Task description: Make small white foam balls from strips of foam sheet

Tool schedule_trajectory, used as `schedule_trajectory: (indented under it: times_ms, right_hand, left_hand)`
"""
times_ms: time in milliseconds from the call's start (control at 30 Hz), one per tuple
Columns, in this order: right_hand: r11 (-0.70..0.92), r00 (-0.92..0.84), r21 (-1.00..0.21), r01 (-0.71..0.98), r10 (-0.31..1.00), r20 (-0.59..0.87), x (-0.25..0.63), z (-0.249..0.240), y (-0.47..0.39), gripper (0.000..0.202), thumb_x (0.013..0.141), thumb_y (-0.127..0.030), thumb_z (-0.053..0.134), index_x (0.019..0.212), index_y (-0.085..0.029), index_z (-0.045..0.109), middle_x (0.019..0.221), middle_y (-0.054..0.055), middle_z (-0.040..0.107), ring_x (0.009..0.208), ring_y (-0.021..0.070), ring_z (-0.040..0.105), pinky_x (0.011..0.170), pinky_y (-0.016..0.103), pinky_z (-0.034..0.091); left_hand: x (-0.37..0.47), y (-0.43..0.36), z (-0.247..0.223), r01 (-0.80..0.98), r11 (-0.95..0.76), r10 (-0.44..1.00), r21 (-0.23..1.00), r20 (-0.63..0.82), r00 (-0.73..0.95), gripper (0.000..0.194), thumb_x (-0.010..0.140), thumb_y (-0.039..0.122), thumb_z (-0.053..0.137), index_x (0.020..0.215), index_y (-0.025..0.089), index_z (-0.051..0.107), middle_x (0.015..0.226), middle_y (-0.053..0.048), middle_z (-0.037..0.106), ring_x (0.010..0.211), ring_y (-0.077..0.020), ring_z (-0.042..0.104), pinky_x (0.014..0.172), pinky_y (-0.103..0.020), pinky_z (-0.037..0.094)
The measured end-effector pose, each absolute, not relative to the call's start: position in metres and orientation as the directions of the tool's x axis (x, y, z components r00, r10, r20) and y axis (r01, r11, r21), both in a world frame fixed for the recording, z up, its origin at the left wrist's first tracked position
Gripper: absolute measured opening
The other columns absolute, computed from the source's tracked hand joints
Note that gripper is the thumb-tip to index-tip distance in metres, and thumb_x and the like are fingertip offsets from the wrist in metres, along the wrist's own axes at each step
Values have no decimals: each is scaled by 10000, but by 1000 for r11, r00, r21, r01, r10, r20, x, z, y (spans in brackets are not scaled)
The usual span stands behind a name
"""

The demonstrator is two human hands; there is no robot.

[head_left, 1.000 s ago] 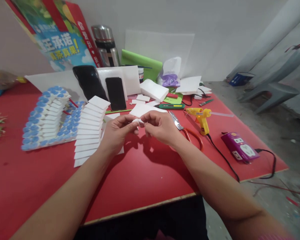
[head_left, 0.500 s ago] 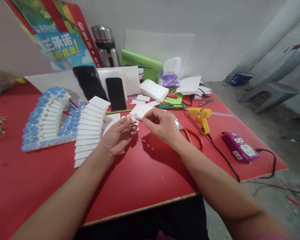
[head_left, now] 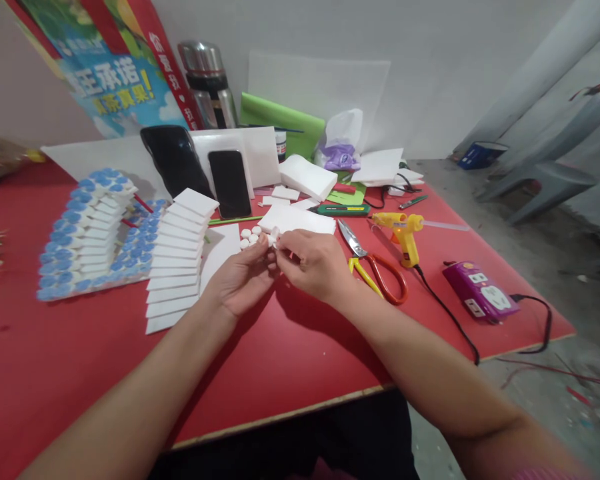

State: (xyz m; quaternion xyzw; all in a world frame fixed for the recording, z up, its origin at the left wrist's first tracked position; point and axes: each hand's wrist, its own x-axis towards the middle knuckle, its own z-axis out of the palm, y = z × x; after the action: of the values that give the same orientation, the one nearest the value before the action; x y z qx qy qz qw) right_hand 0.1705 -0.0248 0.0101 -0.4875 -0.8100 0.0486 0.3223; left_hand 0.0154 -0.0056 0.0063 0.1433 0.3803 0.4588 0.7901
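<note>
Several white discs (head_left: 245, 235) sit clamped in my left hand (head_left: 244, 277) above the table (head_left: 280, 360), right hand (head_left: 316, 261) fingertips pinched together at their edge, on what I cannot tell; discs look part-joined, blue model (head_left: 67, 247) mostly built, steps (head_left: 175, 268) bare.

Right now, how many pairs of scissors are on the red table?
1: the scissors lie between the right hand and the yellow glue gun. Others could be hidden under the white sheets.
</note>
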Motion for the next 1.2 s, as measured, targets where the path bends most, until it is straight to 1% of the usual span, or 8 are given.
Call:
schedule_trajectory:
  times_ms: [167, 333, 533, 633, 767, 867, 1000, 1200]
  right_hand:
    - [497, -390, -197, 845, 825, 409, 163, 13, -30, 225, 1014, -222, 481, 956, -168, 692, 890, 122, 759, 733, 210, 647, 583, 345, 217]
    - [458, -380, -197, 867, 863, 334, 164, 23, -29, 226, 1034, -228, 501, 1008, -147, 710, 936, 144, 771, 754, 234, 678, 588, 341, 253]
    - [335, -321, -105, 936, 938, 135, 184, 66, -47, 287, 993, -312, 611, 759, -166, 691, 752, 144, 728, 607, 224, 610, 544, 339, 232]
    - [174, -173, -19, 985, 984, 48, 214, 74, -73, 381, 986, -435, 615, 686, -201, 631, 664, 118, 676, 583, 241, 594, 525, 341, 215]
    - [-221, 217, 66, 973, 974, 67, 281, 51, -99, 397, 997, -540, 555, 746, -234, 595, 713, 134, 679, 586, 262, 604, 558, 366, 289]
    - [-314, 315, -31, 949, 947, 63, 328, 23, -94, 436, 1007, -592, 476, 771, -243, 590, 830, 197, 693, 694, 295, 643, 607, 390, 360]
    - [-260, 291, -344, 902, 956, 38, 359, -5, -63, 396, 902, -594, 607, 869, -202, 648, 822, 113, 702, 738, 279, 647, 652, 367, 410]
    - [-312, 422, -655, 688, 906, 12, 358, -19, -40, 258, 734, -424, 712, 653, -205, 603, 568, 10, 565, 564, 191, 532, 533, 315, 352]
  left_hand:
    - [22, -8, 7, -637, 468, 873, 612, -430, 229, 103, 937, 71, 679, 847, 115, 701, 774, -22, 697, 655, -84, 635, 667, -198, 561]
    - [16, -4, 3, -591, 442, 896, 675, -360, 259, 134, 827, 140, 835, 820, 128, 701, 739, -5, 677, 607, -74, 602, 568, -177, 519]
    - [6, 0, 6, -637, 419, 908, 647, -290, 302, 145, 815, 105, 848, 866, 102, 712, 875, -40, 712, 550, -5, 527, 440, -89, 398]
    - [5, 0, 4, -637, 379, 923, 671, -226, 311, 197, 765, 136, 898, 856, 101, 726, 841, -43, 709, 547, -10, 518, 451, -89, 412]
    - [4, -1, 0, -585, 319, 931, 746, -132, 339, 310, 681, 251, 972, 757, 111, 706, 827, -57, 733, 534, -17, 510, 467, -118, 422]
    - [6, -3, 0, -512, 269, 934, 816, -91, 345, 308, 679, 267, 968, 802, 118, 728, 797, -61, 749, 550, -50, 562, 492, -158, 438]
    - [8, -5, 0, -435, 182, 960, 882, -65, 271, 316, 636, 207, 967, 837, 148, 731, 820, -61, 786, 602, -110, 658, 578, -231, 523]
    - [7, -6, -1, -309, 15, 977, 951, 52, 207, 287, 659, 236, 955, 846, 150, 754, 858, -51, 803, 642, -138, 709, 656, -281, 596]
